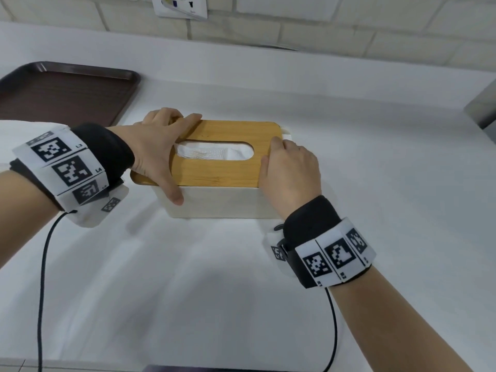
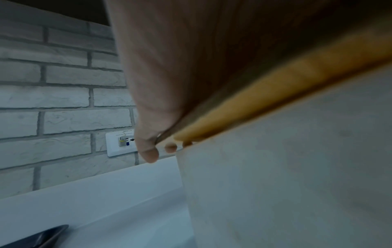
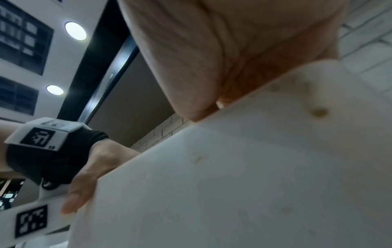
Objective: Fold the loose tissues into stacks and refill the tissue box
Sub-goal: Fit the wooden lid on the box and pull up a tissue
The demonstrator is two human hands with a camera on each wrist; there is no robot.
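A white tissue box point(image 1: 222, 202) stands mid-counter with a bamboo lid point(image 1: 222, 173) on top. The lid sits shifted left, overhanging the box's left end and baring the white rim at the right. White tissues point(image 1: 214, 151) show through the lid's oval slot. My left hand point(image 1: 158, 146) grips the lid's left end, fingers over the far corner and thumb down the box's front. My right hand point(image 1: 290, 167) curls its fingers over the lid's right edge. In the left wrist view, fingertips point(image 2: 150, 154) hook round the lid's edge point(image 2: 275, 87) above the box wall point(image 2: 286, 167). The right wrist view shows the right hand point(image 3: 201, 50) on the box point(image 3: 233, 167).
A dark brown tray point(image 1: 61, 95) lies at the back left of the white counter. A brick wall with a socket plate point(image 1: 179, 6) runs behind. A grey object point(image 1: 483, 103) pokes in at the right edge. Black cables hang from both wristbands.
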